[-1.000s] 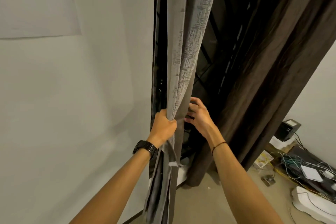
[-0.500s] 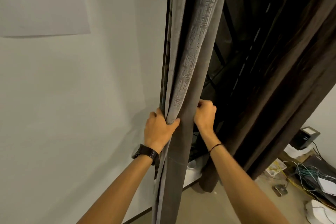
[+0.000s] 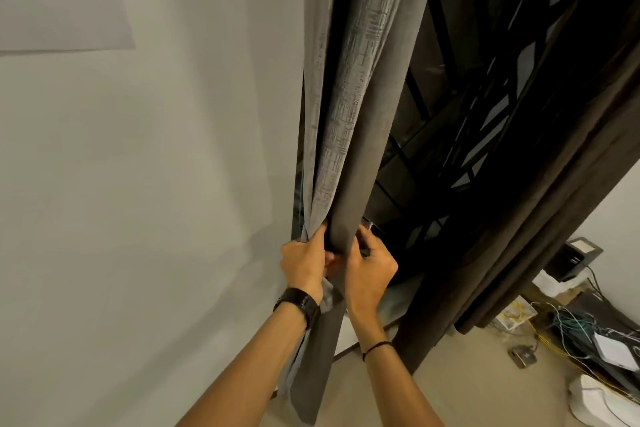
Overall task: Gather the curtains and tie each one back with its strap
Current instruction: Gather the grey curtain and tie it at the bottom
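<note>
Although the grey curtain [image 3: 360, 114] is bunched into a narrow column at the left edge of the window [image 3: 467, 121], just beside the wall [image 3: 138, 184], no strap can be made out around it, so I judge its tie-back not yet done. The left hand [image 3: 303, 262] grips the folds from the wall side, fingers curled round them. The right hand [image 3: 370, 270] clasps the same bundle from the window side, and the two hands nearly touch. Whether either hand also holds a strap cannot be told. Further right, the brown curtain [image 3: 519, 218] hangs in loose folds down to the floor [image 3: 485, 392], with no strap seen on it. By my reckoning one curtain is gathered, none is tied, and the second awaits both steps
</note>
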A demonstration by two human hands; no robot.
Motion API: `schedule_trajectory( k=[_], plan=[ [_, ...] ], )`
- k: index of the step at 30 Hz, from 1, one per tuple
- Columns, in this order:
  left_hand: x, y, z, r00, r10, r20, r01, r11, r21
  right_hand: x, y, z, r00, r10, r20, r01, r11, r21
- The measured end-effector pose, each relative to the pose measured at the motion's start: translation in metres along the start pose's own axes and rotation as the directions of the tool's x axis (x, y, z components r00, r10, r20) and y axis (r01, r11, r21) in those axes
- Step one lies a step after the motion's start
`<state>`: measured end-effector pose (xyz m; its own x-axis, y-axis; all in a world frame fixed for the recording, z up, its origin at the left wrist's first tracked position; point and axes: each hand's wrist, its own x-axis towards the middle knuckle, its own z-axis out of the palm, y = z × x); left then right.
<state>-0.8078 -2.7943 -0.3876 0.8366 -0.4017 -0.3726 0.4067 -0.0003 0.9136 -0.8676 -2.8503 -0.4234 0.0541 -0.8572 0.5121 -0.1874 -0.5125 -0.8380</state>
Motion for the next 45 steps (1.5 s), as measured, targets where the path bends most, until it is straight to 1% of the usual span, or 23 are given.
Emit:
schedule_trajectory(
  k=[2,4,7,10,12,13,14,16,18,19,20,22,23,25,28,32,33,35,37,40,42,44,45],
  plan=[
    [0.000,0.002,0.011,0.999,-0.032,-0.001,0.031,0.992,-0.123,0.000,0.005,0.003,0.997,-0.033,0.063,0.037,0.997,-0.067],
    [0.000,0.001,0.020,0.999,-0.022,0.024,0.026,0.986,-0.164,0.002,0.005,0.004,0.993,-0.057,0.101,0.071,0.987,-0.142],
    [-0.002,-0.007,0.022,0.991,0.093,0.099,-0.094,0.996,0.004,0.008,-0.002,-0.002,0.988,-0.075,0.134,0.106,0.965,-0.240],
    [-0.007,-0.009,0.020,0.957,0.174,0.234,-0.219,0.958,0.185,0.021,-0.001,-0.006,0.981,-0.075,0.179,0.134,0.928,-0.348],
    [-0.009,-0.009,0.018,0.933,0.179,0.311,-0.282,0.902,0.328,0.032,0.002,-0.008,0.983,-0.044,0.180,0.115,0.908,-0.402],
    [-0.008,-0.010,0.017,0.924,0.148,0.354,-0.295,0.863,0.411,0.037,0.002,-0.009,0.981,-0.034,0.192,0.115,0.898,-0.425],
    [-0.005,-0.009,0.017,0.913,0.096,0.396,-0.284,0.846,0.450,0.041,0.001,-0.011,0.977,-0.022,0.211,0.116,0.888,-0.444],
    [0.000,-0.006,0.018,0.887,-0.039,0.460,-0.161,0.908,0.387,0.049,-0.002,-0.016,0.971,0.004,0.240,0.112,0.877,-0.467],
    [0.004,-0.002,0.022,0.858,-0.102,0.504,0.010,0.983,0.183,0.053,-0.007,-0.020,0.968,0.026,0.249,0.100,0.871,-0.481],
    [0.004,-0.002,0.024,0.850,-0.104,0.516,0.085,0.995,0.060,0.055,-0.010,-0.021,0.967,0.025,0.252,0.105,0.866,-0.489],
    [0.003,-0.002,0.026,0.850,-0.101,0.517,0.151,0.987,-0.054,0.055,-0.014,-0.023,0.967,0.015,0.254,0.116,0.864,-0.489],
    [0.001,-0.004,0.029,0.877,-0.094,0.471,0.208,0.959,-0.195,0.051,-0.021,-0.027,0.967,-0.026,0.254,0.145,0.875,-0.462],
    [0.001,-0.003,0.030,0.899,-0.097,0.428,0.215,0.948,-0.236,0.047,-0.024,-0.029,0.965,-0.049,0.256,0.163,0.880,-0.446],
    [0.002,0.002,0.033,0.915,-0.137,0.380,0.265,0.913,-0.309,0.037,-0.026,-0.033,0.957,-0.088,0.278,0.206,0.878,-0.432],
    [0.003,0.009,0.033,0.902,-0.199,0.382,0.352,0.852,-0.388,0.017,-0.025,-0.034,0.921,-0.135,0.365,0.289,0.866,-0.408],
    [0.001,0.005,0.025,0.902,-0.192,0.386,0.377,0.786,-0.490,0.011,-0.023,-0.041,0.835,-0.179,0.521,0.361,0.892,-0.272],
    [0.002,0.003,0.024,0.907,-0.179,0.382,0.371,0.769,-0.520,0.014,-0.022,-0.044,0.820,-0.180,0.543,0.348,0.910,-0.224],
    [0.004,-0.001,0.021,0.912,-0.138,0.387,0.354,0.743,-0.568,0.022,-0.019,-0.050,0.817,-0.103,0.567,0.226,0.962,-0.151],
    [0.005,-0.004,0.019,0.916,-0.102,0.389,0.328,0.746,-0.579,0.031,-0.016,-0.054,0.799,-0.016,0.601,0.114,0.985,-0.126],
    [0.004,-0.003,0.014,0.925,-0.075,0.372,0.300,0.744,-0.597,0.031,-0.016,-0.051,0.735,-0.035,0.677,0.172,0.976,-0.136],
    [0.004,-0.003,0.009,0.929,-0.055,0.366,0.280,0.750,-0.599,0.028,-0.019,-0.046,0.721,-0.032,0.692,0.197,0.967,-0.160],
    [0.005,-0.004,0.004,0.931,-0.031,0.364,0.251,0.779,-0.575,0.027,-0.016,-0.045,0.721,-0.014,0.693,0.171,0.972,-0.158],
    [0.006,-0.005,0.002,0.931,-0.016,0.364,0.230,0.800,-0.554,0.028,-0.015,-0.045,0.733,0.012,0.680,0.098,0.987,-0.124]
  ],
)
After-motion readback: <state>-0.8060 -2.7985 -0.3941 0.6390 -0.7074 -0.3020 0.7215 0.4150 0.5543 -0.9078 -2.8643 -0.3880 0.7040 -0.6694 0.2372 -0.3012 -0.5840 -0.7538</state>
